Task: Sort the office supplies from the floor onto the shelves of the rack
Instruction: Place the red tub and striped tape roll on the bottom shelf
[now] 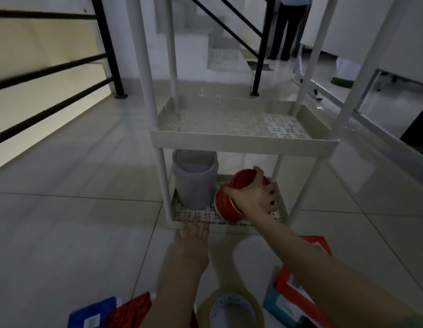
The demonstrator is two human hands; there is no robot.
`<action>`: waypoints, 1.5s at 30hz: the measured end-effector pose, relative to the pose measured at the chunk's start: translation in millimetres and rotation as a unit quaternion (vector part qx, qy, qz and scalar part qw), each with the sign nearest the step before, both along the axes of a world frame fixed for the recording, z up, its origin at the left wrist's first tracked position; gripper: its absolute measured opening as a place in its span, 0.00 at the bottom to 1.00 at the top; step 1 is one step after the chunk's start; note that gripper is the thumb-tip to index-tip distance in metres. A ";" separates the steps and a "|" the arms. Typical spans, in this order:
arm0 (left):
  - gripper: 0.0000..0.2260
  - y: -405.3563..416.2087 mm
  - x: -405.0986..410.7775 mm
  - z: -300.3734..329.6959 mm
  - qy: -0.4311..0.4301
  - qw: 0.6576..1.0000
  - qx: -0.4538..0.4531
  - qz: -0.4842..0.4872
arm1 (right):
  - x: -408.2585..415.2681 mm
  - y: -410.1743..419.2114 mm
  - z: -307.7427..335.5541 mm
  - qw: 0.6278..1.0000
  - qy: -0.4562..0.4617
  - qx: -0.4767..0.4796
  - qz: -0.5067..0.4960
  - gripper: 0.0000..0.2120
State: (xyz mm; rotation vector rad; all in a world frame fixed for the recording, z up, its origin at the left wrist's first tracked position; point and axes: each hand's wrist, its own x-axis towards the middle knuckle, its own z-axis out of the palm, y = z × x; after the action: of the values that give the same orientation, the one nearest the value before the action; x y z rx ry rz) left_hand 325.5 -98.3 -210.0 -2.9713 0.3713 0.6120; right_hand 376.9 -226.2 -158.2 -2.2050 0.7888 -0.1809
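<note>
Head view: right hand [255,197] curled round a red tub [231,200], tilted on its side just above the bottom shelf [205,215] of the white rack [243,138], beside a grey bin [193,181] standing on that shelf. Left hand [193,235] flat, fingers straight, fingertips touching the shelf's front edge. On the floor [87,221] near the arms: roll of tape [229,306], red and teal packets [295,290], blue and red packets [111,311].
</note>
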 end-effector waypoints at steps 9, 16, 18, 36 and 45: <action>0.30 -16.2 5.9 -9.1 -0.001 0.999 -0.033 -0.036 | 17.5 8.5 -5.1 0.986 0.045 -0.134 0.093 0.47; 0.28 -17.5 16.0 -9.8 0.010 0.998 -0.053 -0.027 | 24.4 15.9 -2.3 0.954 0.106 -0.201 0.197 0.48; 0.28 -20.2 17.2 -10.3 0.015 0.998 -0.057 -0.015 | 17.8 12.4 -3.4 0.936 0.147 -0.223 0.228 0.51; 0.37 -31.6 21.3 -28.5 -0.019 0.999 -0.003 -0.051 | 40.3 8.2 -33.8 0.962 0.085 -0.217 0.140 0.35; 0.38 -11.5 5.5 -19.2 0.043 0.997 -0.043 -0.041 | 40.4 2.3 -12.0 0.910 0.206 -0.271 0.234 0.42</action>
State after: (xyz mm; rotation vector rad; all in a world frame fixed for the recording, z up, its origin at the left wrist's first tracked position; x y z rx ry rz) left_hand 331.1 -109.8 -229.2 -2.9981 0.5379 0.7330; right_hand 417.3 -223.9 -170.2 -2.9510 0.4196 0.3629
